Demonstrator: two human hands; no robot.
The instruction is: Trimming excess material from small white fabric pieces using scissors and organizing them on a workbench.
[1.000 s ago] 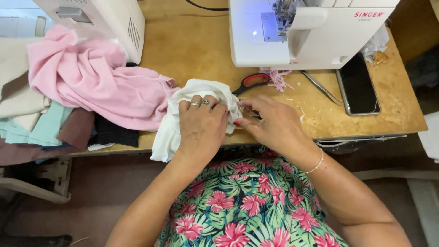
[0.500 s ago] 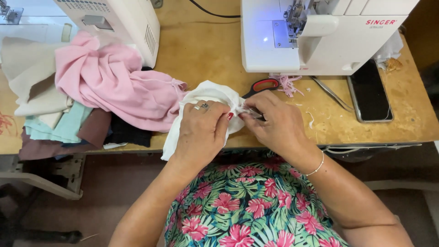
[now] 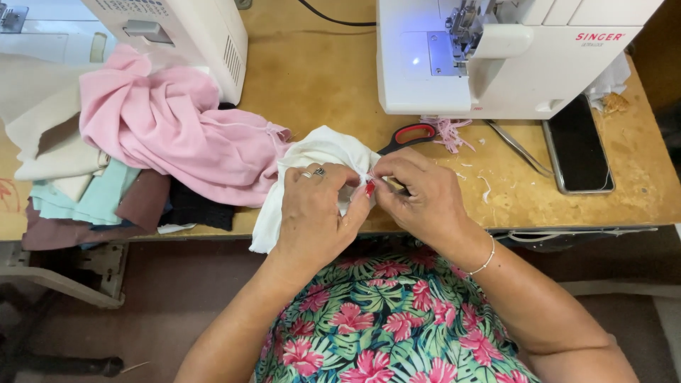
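Below the head camera lies a worn wooden table point(image 3: 319, 78), tan and stained, with a dark floor under its front edge and a pale metal frame at the lower left. Both hands work at that near edge. The left hand point(image 3: 316, 213), with rings on one finger, is closed around a white cloth point(image 3: 312, 152), bunching it against the table's front edge. The right hand point(image 3: 425, 198), a thin bracelet at its wrist, pinches the same cloth at its right side, fingertips meeting those of the left; whether it also holds a small tool cannot be told. Part of the cloth hangs over the table's edge toward the person's flowered lap.

Just behind the hands, red-handled scissors point(image 3: 411, 136) lie partly hidden by the cloth. Pink thread scraps point(image 3: 450, 133) sit beside them, against the base of a white sewing machine point(image 3: 496, 57). A second white machine point(image 3: 184, 35) stands at the upper left. Between the two machines the tabletop is bare. One pair of metal tweezers point(image 3: 518, 147) and one dark phone point(image 3: 576, 145) lie to the right, near the machine and well apart from the hands. To the left, one pink garment point(image 3: 170, 135) is heaped touching the white cloth, over a stack of cream, mint, brown and black fabric pieces point(image 3: 85, 191) that reaches the left edge.
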